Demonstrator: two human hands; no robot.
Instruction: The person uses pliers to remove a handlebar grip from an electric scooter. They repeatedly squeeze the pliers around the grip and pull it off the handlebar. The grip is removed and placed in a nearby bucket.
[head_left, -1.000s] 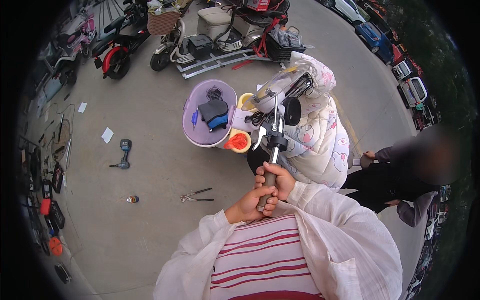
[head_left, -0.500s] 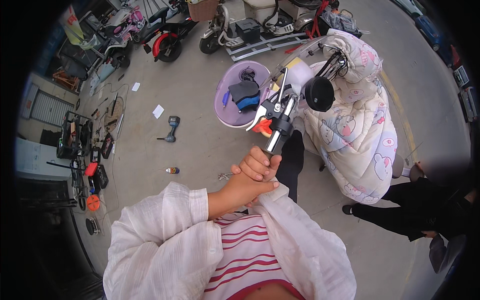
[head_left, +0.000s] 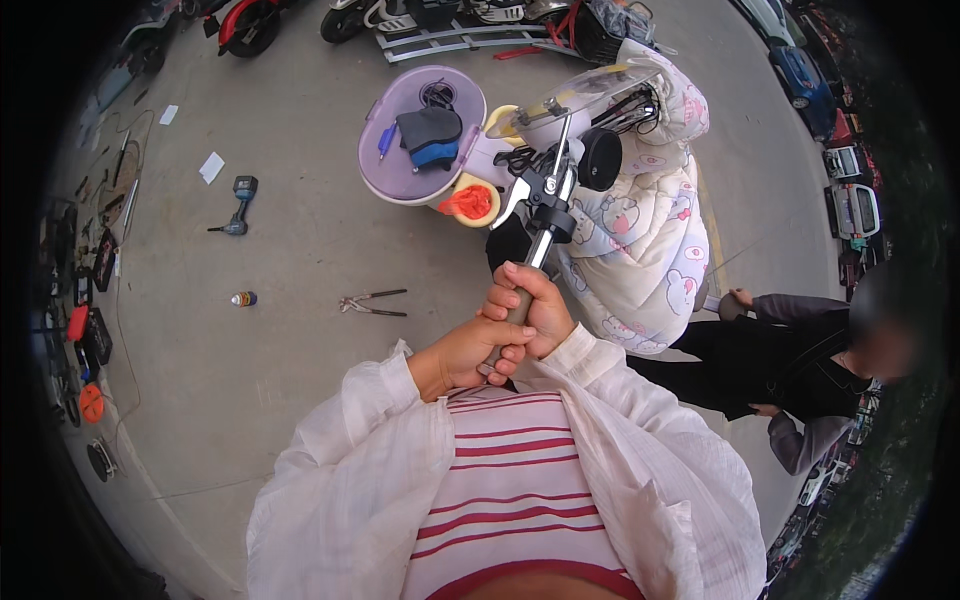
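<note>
Both my hands are closed around the brownish-grey rubber handlebar grip (head_left: 518,308) of a scooter. My right hand (head_left: 543,303) wraps its upper part. Lower down, near the grip's end, my left hand (head_left: 468,352) is closed on it, its thumb touching the right hand. Above the hands runs a bare chrome handlebar tube (head_left: 540,247), with a black clamp and a silver brake lever (head_left: 510,202). A round black mirror (head_left: 600,159) stands beside the lever. A padded cream cover with cartoon prints (head_left: 640,230) hangs over the scooter's far right side.
A lilac basket (head_left: 370,170) at the scooter's front holds a grey-blue glove and a blue pen. On the concrete floor to the left lie pincers (head_left: 372,303), a small bottle (head_left: 244,298) and a cordless drill (head_left: 241,205). Another person (head_left: 760,370) stands at right.
My view has shifted, so the floor and scooter appear further left. My right hand and sleeve now show more fully, and the left hand sits lower on the grip. The pincers have come into fuller view.
</note>
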